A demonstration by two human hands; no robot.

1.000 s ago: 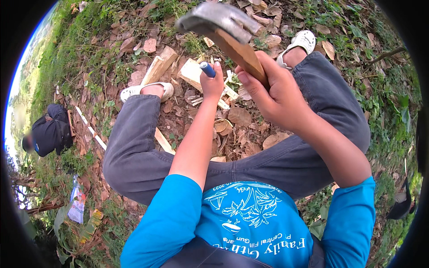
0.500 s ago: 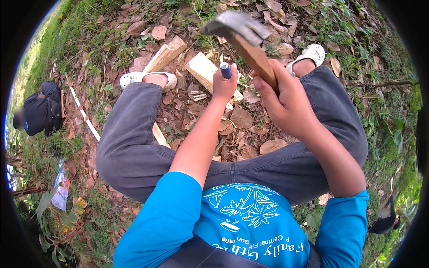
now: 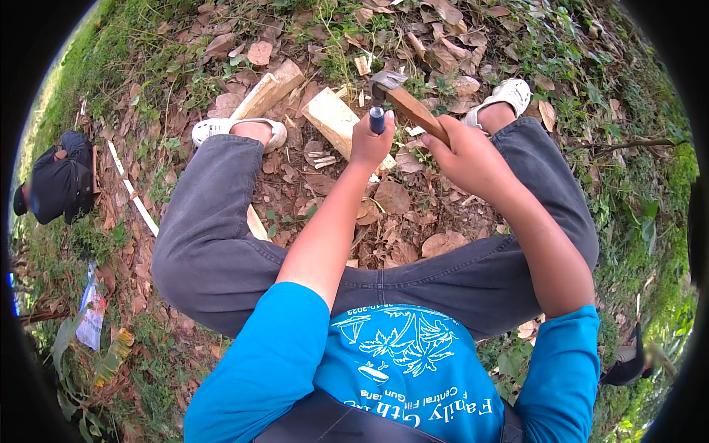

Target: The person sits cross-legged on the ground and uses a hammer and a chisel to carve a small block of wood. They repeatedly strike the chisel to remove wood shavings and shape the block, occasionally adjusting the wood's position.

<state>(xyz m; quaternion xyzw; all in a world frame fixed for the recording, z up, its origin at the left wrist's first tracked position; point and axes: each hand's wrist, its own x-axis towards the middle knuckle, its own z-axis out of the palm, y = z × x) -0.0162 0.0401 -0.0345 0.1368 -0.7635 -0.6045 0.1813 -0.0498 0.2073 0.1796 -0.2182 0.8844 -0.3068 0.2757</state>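
Head view: right hand (image 3: 469, 159) grips hammer (image 3: 406, 103); left hand (image 3: 371, 140) clasps chisel (image 3: 377, 118).

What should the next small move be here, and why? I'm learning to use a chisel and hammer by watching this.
Probably lift the hammer for another short tap. Its head sits right at the top of the blue-handled tool, which the left hand holds upright over the pale wood block. The right hand grips the wooden handle firmly, so the aim looks set.

ground (image 3: 413, 214) | dry leaves (image 3: 443, 244) | split wood pieces (image 3: 336, 122) | wood chips (image 3: 323, 159)
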